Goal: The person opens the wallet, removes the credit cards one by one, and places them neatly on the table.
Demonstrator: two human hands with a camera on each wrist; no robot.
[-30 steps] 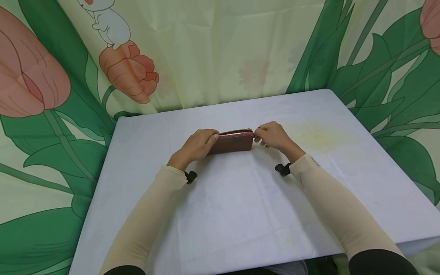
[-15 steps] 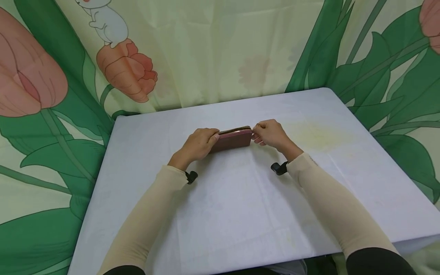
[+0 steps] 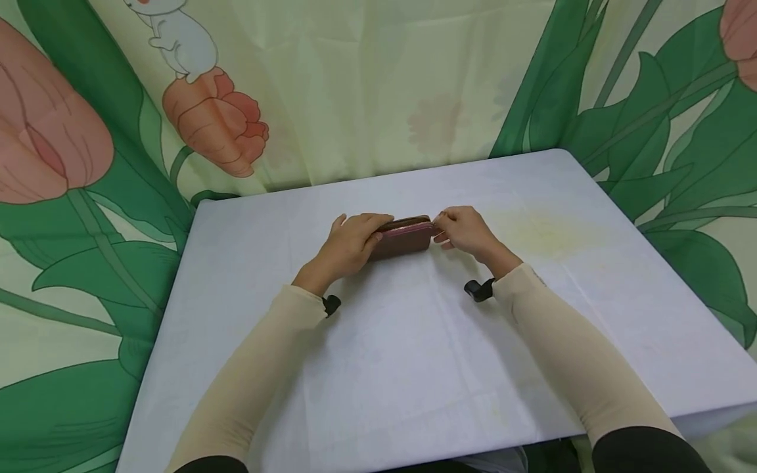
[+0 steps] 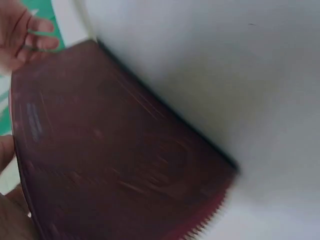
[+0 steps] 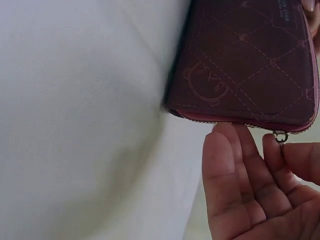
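Note:
A dark maroon zip-around wallet point(image 3: 401, 243) stands on its long edge on the white-covered table, its toothed zipper running along the top. My left hand point(image 3: 349, 243) grips its left end, fingers over the top edge and thumb on the near face. At the opposite end, my right hand point(image 3: 467, 231) pinches the small metal zipper pull point(image 5: 281, 142) between thumb and forefinger, close to the upper corner. The other right fingers extend beneath the wallet's end in the right wrist view. Quilted stitching and an embossed emblem point(image 5: 207, 85) mark the wallet's face.
The white tablecloth point(image 3: 378, 368) covers the table and carries a faint yellow stain point(image 3: 541, 233) at the right. Behind the table hangs a curtain point(image 3: 355, 85) printed with tulips, leaves and a rabbit. Small black wrist cameras point(image 3: 479, 290) hang under the sleeves.
My left hand has shifted right along the wallet's top edge, covering more of it. The wallet's right end has moved slightly up and left, and my right hand has moved a little left with it.

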